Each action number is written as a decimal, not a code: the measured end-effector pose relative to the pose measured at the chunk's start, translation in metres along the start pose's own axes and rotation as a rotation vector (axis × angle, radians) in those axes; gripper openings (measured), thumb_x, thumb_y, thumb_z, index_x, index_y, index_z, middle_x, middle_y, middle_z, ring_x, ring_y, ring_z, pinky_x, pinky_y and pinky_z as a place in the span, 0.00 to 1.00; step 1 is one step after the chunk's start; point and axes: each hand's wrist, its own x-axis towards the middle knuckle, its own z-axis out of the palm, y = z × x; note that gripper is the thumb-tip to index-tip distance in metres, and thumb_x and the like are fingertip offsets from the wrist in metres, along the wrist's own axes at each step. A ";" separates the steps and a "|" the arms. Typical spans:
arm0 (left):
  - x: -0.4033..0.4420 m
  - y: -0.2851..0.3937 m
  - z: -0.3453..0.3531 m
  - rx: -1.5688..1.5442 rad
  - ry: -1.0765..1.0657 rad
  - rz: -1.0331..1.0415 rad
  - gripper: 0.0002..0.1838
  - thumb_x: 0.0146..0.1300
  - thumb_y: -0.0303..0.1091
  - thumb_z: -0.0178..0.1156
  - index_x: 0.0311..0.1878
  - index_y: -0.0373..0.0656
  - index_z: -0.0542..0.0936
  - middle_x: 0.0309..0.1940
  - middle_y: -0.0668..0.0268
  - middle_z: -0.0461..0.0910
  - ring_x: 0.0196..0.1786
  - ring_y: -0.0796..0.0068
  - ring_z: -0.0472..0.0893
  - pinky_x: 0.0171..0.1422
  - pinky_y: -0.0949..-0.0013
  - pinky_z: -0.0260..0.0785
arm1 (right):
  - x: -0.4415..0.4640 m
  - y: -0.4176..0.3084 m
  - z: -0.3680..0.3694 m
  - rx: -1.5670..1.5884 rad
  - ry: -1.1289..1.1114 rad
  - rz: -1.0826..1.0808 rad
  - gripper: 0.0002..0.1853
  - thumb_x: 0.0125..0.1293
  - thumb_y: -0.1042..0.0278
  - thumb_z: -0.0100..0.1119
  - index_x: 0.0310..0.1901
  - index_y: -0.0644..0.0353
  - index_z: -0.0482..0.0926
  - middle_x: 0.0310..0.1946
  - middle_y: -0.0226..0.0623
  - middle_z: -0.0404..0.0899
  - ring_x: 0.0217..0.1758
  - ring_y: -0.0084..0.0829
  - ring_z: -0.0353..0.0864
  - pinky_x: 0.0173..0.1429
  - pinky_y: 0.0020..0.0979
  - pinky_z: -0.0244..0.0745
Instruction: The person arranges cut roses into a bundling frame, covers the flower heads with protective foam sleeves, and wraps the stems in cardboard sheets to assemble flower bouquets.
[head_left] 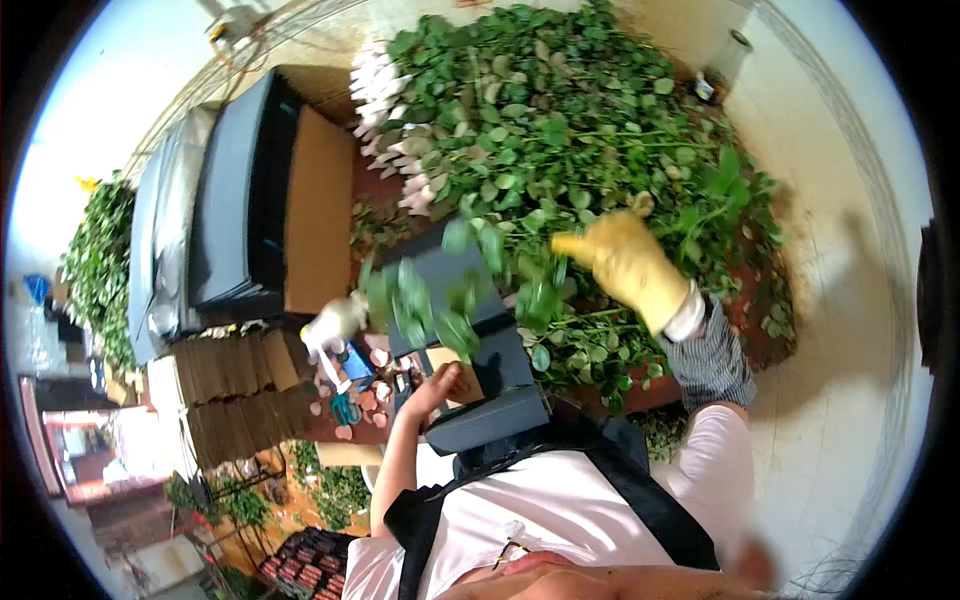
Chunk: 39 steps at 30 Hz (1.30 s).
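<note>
My bare left hand (438, 388) is closed at the near part of a dark grey box (487, 425), by a brown cardboard piece (465, 375); what its fingers grip is hidden. Over the box, a leafy flower stem (430, 310) is smeared by motion. At its left lies a blurred pale flower head (338, 322), partly in a white wrap. My right hand (625, 262) wears a yellow glove and is raised above the leaves to the right of the box. Motion blur hides whether its fingers hold anything.
A large heap of leafy stems (540, 110) covers the far table, with white-wrapped heads (380, 95) at its left. Stacked dark boxes (235, 195) and cardboard sheets (225, 395) stand left. Teal-handled scissors (345, 410) lie among petals. A glass bottle (725, 65) stands far right.
</note>
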 end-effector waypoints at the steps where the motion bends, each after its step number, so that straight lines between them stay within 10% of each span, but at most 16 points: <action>1: 0.006 -0.010 -0.007 -0.045 -0.001 0.017 0.26 0.77 0.47 0.50 0.69 0.41 0.69 0.64 0.59 0.73 0.65 0.71 0.72 0.73 0.62 0.61 | -0.020 -0.013 -0.002 0.058 -0.053 0.001 0.12 0.66 0.66 0.56 0.48 0.46 0.85 0.20 0.37 0.78 0.26 0.38 0.81 0.32 0.40 0.75; 4: 0.023 -0.051 -0.037 -0.173 -0.117 0.219 0.23 0.77 0.46 0.47 0.64 0.39 0.72 0.58 0.60 0.77 0.59 0.69 0.76 0.66 0.62 0.69 | -0.111 -0.026 0.078 -0.016 -0.142 0.074 0.11 0.64 0.69 0.55 0.43 0.46 0.86 0.20 0.34 0.79 0.27 0.37 0.81 0.34 0.39 0.75; 5: 0.020 -0.027 -0.031 -0.237 -0.274 -0.126 0.23 0.75 0.44 0.50 0.66 0.40 0.72 0.62 0.61 0.74 0.58 0.70 0.76 0.65 0.66 0.69 | -0.136 -0.029 0.104 -0.087 -0.306 0.147 0.11 0.63 0.70 0.55 0.42 0.47 0.86 0.22 0.34 0.81 0.29 0.38 0.82 0.35 0.40 0.76; 8: 0.009 -0.017 -0.015 0.305 -0.208 0.237 0.16 0.67 0.38 0.61 0.53 0.39 0.75 0.49 0.61 0.78 0.52 0.68 0.78 0.60 0.65 0.70 | -0.193 -0.034 0.170 -0.214 -0.679 0.293 0.11 0.61 0.70 0.56 0.41 0.49 0.86 0.28 0.35 0.85 0.35 0.39 0.85 0.39 0.41 0.78; 10: 0.005 -0.015 0.001 0.420 -0.108 0.636 0.14 0.60 0.29 0.65 0.47 0.37 0.77 0.50 0.57 0.76 0.53 0.63 0.78 0.59 0.67 0.71 | -0.201 -0.039 0.163 0.184 -0.235 0.377 0.12 0.59 0.71 0.58 0.42 0.50 0.87 0.36 0.39 0.86 0.41 0.41 0.86 0.43 0.42 0.79; 14: -0.011 -0.019 0.020 0.492 0.120 0.392 0.14 0.58 0.31 0.69 0.46 0.38 0.82 0.48 0.55 0.81 0.50 0.57 0.82 0.57 0.64 0.74 | -0.138 -0.039 0.088 0.154 -0.599 0.365 0.21 0.63 0.60 0.63 0.58 0.53 0.77 0.37 0.41 0.83 0.42 0.42 0.83 0.52 0.44 0.77; 18: -0.014 -0.017 0.025 0.441 0.242 0.384 0.17 0.57 0.34 0.72 0.48 0.39 0.83 0.47 0.56 0.82 0.49 0.56 0.83 0.56 0.62 0.75 | -0.006 0.000 0.048 0.385 0.097 0.094 0.23 0.69 0.67 0.60 0.65 0.54 0.73 0.59 0.39 0.80 0.60 0.39 0.80 0.63 0.40 0.77; 23: -0.009 -0.025 0.025 0.358 0.246 0.407 0.18 0.56 0.35 0.72 0.49 0.38 0.83 0.48 0.56 0.82 0.50 0.59 0.83 0.56 0.63 0.76 | 0.149 0.122 0.095 -0.152 0.518 0.199 0.10 0.65 0.69 0.63 0.48 0.55 0.82 0.59 0.40 0.80 0.64 0.43 0.76 0.73 0.46 0.65; 25: -0.015 -0.016 0.028 0.387 0.246 0.339 0.18 0.56 0.35 0.73 0.49 0.38 0.82 0.47 0.56 0.81 0.50 0.58 0.83 0.56 0.63 0.76 | 0.175 0.161 0.135 -0.323 0.456 0.281 0.08 0.66 0.65 0.60 0.45 0.52 0.84 0.61 0.38 0.79 0.68 0.42 0.73 0.75 0.47 0.60; 27: -0.016 -0.015 0.028 0.453 0.278 0.355 0.18 0.57 0.35 0.73 0.48 0.37 0.82 0.47 0.55 0.81 0.50 0.57 0.83 0.56 0.63 0.76 | 0.190 0.167 0.149 -0.288 -0.129 0.520 0.09 0.67 0.61 0.56 0.43 0.49 0.85 0.63 0.37 0.79 0.71 0.40 0.70 0.77 0.47 0.55; 29: -0.015 -0.017 0.026 0.417 0.281 0.364 0.18 0.57 0.35 0.73 0.47 0.37 0.82 0.47 0.55 0.81 0.50 0.57 0.83 0.56 0.62 0.76 | 0.194 0.154 0.152 -0.348 0.119 0.381 0.08 0.67 0.61 0.56 0.40 0.49 0.84 0.62 0.33 0.80 0.73 0.37 0.67 0.79 0.45 0.50; 33: -0.011 -0.026 0.027 0.360 0.275 0.384 0.17 0.57 0.33 0.73 0.47 0.36 0.81 0.48 0.56 0.81 0.49 0.57 0.84 0.56 0.63 0.77 | 0.177 0.118 0.114 -0.270 0.574 0.050 0.07 0.63 0.72 0.62 0.41 0.52 0.84 0.51 0.36 0.85 0.56 0.39 0.82 0.64 0.41 0.74; 37: -0.013 -0.019 0.028 0.347 0.266 0.454 0.16 0.56 0.32 0.71 0.45 0.37 0.81 0.45 0.56 0.81 0.49 0.56 0.81 0.55 0.62 0.74 | 0.119 0.156 0.054 -0.358 0.536 0.207 0.09 0.64 0.75 0.60 0.43 0.53 0.85 0.36 0.37 0.87 0.36 0.39 0.86 0.39 0.37 0.83; 39: -0.013 -0.022 0.028 0.318 0.270 0.502 0.15 0.55 0.30 0.72 0.44 0.38 0.81 0.42 0.58 0.81 0.47 0.59 0.82 0.52 0.64 0.75 | 0.081 0.166 0.027 -0.407 0.519 0.220 0.12 0.62 0.78 0.59 0.45 0.54 0.86 0.41 0.39 0.87 0.39 0.39 0.86 0.45 0.39 0.83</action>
